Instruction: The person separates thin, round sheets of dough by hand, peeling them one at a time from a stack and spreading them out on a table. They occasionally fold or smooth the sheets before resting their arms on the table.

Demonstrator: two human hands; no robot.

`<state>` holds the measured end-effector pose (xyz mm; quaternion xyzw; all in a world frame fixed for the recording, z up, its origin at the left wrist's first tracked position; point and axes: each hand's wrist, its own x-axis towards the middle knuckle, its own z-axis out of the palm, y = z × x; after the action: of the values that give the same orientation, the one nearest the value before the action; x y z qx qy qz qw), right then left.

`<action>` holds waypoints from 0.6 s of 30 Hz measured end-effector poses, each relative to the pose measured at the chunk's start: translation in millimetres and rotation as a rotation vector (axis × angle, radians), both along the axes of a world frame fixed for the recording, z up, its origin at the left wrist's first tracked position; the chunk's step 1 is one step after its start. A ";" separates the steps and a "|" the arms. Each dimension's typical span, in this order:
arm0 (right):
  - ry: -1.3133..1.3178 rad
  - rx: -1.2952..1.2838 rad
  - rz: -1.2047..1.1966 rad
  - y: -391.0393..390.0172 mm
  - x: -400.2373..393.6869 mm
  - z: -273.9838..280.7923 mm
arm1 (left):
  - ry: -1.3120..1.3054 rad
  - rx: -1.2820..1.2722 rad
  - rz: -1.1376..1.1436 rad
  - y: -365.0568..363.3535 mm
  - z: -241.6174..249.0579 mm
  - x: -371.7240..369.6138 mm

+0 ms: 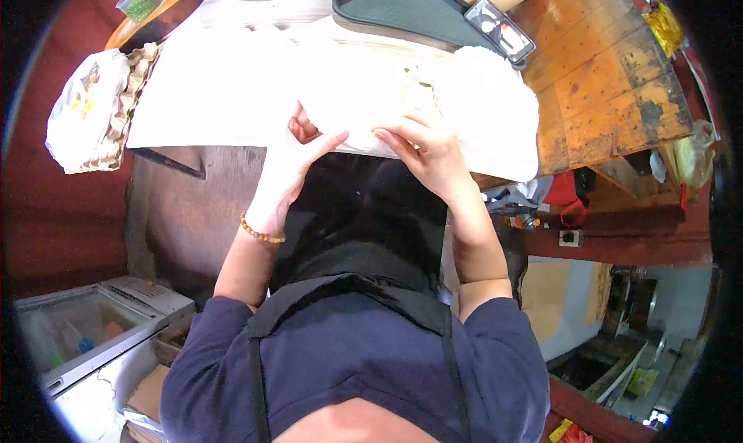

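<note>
Two hands are up at the near edge of the white board (232, 95), and that board is our landmark from here on. Our left hand (290, 160) sits at the board's front edge, fingers curled, thumb and forefinger pinched onto a thin pale sheet (352, 129) that is badly washed out by the glare. Our right hand (426, 153) is just beside it along the same edge, fingertips bent down onto that same sheet. So we have the hands close together, nearly touching, both gripping the pale sheet between them, though whether it is dough or wrapper we cannot tell. A beaded bracelet (259, 232) rings our left wrist, below the board's edge.

On the board's right end rests a white heap (487, 95), soft-looking, right next to our right hand. Behind the board lies a dark tray (402, 10), and a phone (499, 29) leans at the tray's corner, just past the board's far right. Off the board's left end we see an egg carton (128, 95) with a white plastic bag (81, 106) on it. Right of the board runs worn orange wooden tabletop (611, 87).
</note>
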<state>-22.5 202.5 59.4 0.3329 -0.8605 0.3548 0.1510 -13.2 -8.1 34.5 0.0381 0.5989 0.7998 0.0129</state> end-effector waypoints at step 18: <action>0.011 -0.035 -0.047 5.9 -9.3 -12.9 | 0.078 -0.018 -0.048 6.2 -3.2 -2.0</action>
<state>-31.8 208.4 46.5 0.3118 -0.8610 0.3642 0.1699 -15.2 -1.8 31.3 0.0834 0.6052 0.7916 0.0089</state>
